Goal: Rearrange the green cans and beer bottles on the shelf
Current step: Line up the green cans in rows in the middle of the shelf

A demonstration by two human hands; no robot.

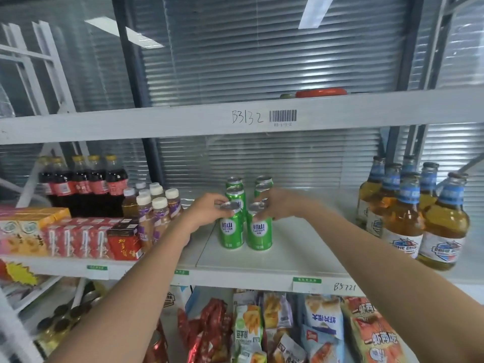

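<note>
Several green cans stand in two rows in the middle of the white shelf (301, 260). My left hand (207, 209) grips the top of the front left green can (231, 230). My right hand (279, 205) grips the top of the front right green can (259, 233). Both front cans stand upright on the shelf, side by side. More green cans (235, 191) line up behind them. Several amber beer bottles (404, 218) with blue neck labels cluster at the right end of the same shelf.
Dark cola bottles (86, 184), tea bottles with white caps (157, 208) and red and yellow drink cartons (78, 238) fill the shelf's left part. Snack bags (322, 326) crowd the shelf below. An upper shelf beam (248, 117) runs overhead.
</note>
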